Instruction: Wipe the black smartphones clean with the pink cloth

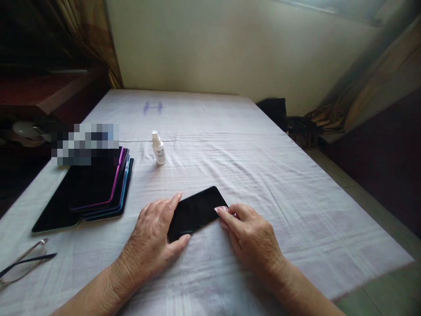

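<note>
Phone (197, 213) on tablecloth (210, 125), wall (197, 48) beyond.

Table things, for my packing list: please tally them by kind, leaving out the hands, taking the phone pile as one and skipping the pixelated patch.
Loose phone: 1
Phone pile: 1 (overlap hides how many)
Bottle: 1
Glasses: 1 (partly out of view)
Total: 4
</note>
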A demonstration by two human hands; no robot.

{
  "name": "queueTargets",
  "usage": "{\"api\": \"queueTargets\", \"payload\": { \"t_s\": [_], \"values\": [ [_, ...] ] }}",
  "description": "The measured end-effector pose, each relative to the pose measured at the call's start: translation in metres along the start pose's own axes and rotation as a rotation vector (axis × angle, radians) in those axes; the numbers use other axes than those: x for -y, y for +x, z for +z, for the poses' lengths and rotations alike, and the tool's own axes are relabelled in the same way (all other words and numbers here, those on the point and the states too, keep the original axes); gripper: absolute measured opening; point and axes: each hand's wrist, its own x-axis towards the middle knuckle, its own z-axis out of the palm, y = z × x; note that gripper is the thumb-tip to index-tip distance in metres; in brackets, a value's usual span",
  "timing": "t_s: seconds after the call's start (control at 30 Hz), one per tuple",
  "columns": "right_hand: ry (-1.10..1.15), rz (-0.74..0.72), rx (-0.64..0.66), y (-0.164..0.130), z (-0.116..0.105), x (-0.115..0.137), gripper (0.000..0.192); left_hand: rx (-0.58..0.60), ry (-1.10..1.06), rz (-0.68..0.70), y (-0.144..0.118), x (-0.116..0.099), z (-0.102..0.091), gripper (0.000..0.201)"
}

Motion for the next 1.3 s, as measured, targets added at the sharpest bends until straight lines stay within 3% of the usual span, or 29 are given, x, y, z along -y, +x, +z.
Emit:
{"api": "queueTargets", "payload": {
  "t_s": [0.17,0.37,0.57,0.8,1.03,1.2,1.3],
  "values": [
    [0.080,-0.076,0.013,0.002,0.005,0.014,0.026,-0.006,-0.008,0.004,0.000,0.000,0.001,0.083],
    [0.033,-0.020,0.009,0.003,0.002,0.008,0.028,0.003,-0.002,0.000,0.000,0.001,0.002,0.085],
    [0.086,-0.088,0.026,0.003,0.005,0.021,0.024,-0.012,0.003,0.001,0.000,0.000,0.002,0.085],
    [-0.028,-0.008,0.003,0.006,0.002,0.003,0.027,0.003,-0.008,-0.007,0.001,-0.001,0.000,0.087],
    [0.018,-0.086,0.045,0.011,0.005,0.012,0.026,0.001,-0.016,-0.008,0.000,0.000,0.001,0.085],
    [0.061,-0.037,0.057,0.019,0.002,-0.011,0.031,0.026,-0.014,0.016,0.001,0.004,-0.005,0.083],
    [0.293,0.023,0.019,0.024,0.001,-0.029,0.030,0.082,-0.019,0.031,0.004,0.012,-0.014,0.080]
  ]
}}
